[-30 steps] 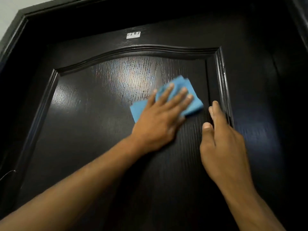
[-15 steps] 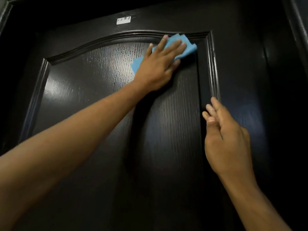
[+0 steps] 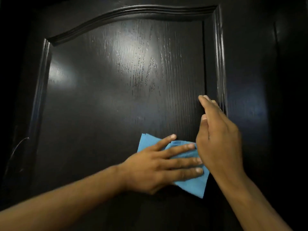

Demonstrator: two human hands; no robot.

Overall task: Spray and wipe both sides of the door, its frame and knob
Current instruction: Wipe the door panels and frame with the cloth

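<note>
The left hand (image 3: 155,165) has slid down from the panel's top; fingers spread flat, it presses the blue cloth (image 3: 191,184) low on the door (image 3: 100,97). Unwiped moulding lies right, nearer the empty, loosely extended right hand (image 3: 218,135).

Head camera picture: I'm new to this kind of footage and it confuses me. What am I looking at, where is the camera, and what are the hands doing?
No machine here: a person wears a wide-angle camera on the head, looking forward and down at their own two bare hands. In front is a dark door with a raised moulding around its glossy panel. The left hand lies flat, fingers spread, pressing a blue cloth against the panel to wipe it. The right hand holds nothing; it is open beside the moulding, partly in front of the cloth. I cannot tell whether it touches the door. No spray bottle or knob is in view.
</note>
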